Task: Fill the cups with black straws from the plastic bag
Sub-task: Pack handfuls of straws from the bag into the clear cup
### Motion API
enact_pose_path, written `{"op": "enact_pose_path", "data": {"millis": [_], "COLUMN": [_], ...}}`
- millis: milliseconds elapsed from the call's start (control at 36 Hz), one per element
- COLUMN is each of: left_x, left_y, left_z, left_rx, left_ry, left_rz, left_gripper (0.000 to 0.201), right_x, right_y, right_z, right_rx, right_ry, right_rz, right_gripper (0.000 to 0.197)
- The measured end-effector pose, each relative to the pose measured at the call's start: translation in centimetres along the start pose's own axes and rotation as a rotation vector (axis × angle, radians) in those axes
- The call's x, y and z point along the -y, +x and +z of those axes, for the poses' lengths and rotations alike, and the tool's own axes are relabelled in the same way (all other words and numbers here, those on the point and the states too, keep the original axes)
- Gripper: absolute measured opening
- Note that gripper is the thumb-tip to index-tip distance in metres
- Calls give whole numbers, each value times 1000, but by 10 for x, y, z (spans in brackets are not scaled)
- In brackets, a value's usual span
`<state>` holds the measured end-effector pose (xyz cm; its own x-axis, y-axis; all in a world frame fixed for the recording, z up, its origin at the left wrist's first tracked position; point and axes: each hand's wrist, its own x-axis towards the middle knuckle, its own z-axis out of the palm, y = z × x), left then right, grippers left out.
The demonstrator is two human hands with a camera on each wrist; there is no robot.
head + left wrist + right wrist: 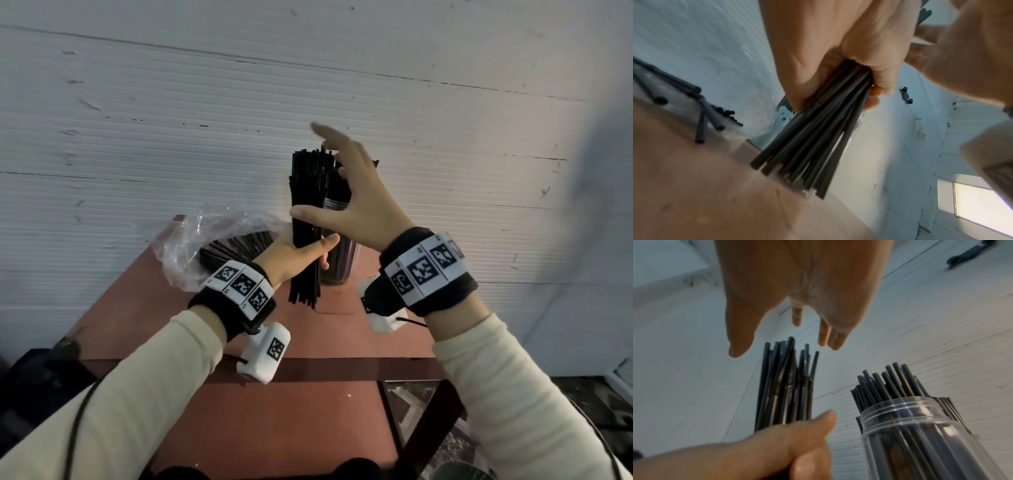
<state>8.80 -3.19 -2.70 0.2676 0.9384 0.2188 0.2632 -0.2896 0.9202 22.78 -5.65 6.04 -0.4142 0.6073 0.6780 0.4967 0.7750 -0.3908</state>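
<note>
Reddish-brown table (342,342) against white ribbed wall (137,137); dark floor.

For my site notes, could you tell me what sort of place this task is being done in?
Probably a plain workroom or storage corner rather than a café counter. A small reddish-brown table stands against a scuffed white ribbed wall, and on it are only a plastic bag of black straws and a clear cup already full of them.

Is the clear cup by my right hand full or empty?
Full: the clear cup stands packed with black straws poking above its rim.
</note>
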Motion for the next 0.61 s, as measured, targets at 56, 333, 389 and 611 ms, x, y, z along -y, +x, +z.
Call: {"op": "enact_pose_path", "data": {"millis": [56,333,389,611], "left_x": [-8,-44,-42,-43], "left_y": [-2,-9,-8,12], "left_z": [-5,-10,-6,9], "left_rx": [20,350,325,-21], "left_ry": [14,210,95,-189], "left_rz": [54,151,126,249], "left_gripper": [47,20,26,63], "right_x": [0,-12,-14,-11], "right_y": [-5,-9,-6,20], "right_z": [-7,-1,-2,-32], "right_rx": [-26,342,299,124], "right_ry": [54,115,114,238], "right_rz": [56,230,196,131], "right_gripper": [102,50,27,14]}}
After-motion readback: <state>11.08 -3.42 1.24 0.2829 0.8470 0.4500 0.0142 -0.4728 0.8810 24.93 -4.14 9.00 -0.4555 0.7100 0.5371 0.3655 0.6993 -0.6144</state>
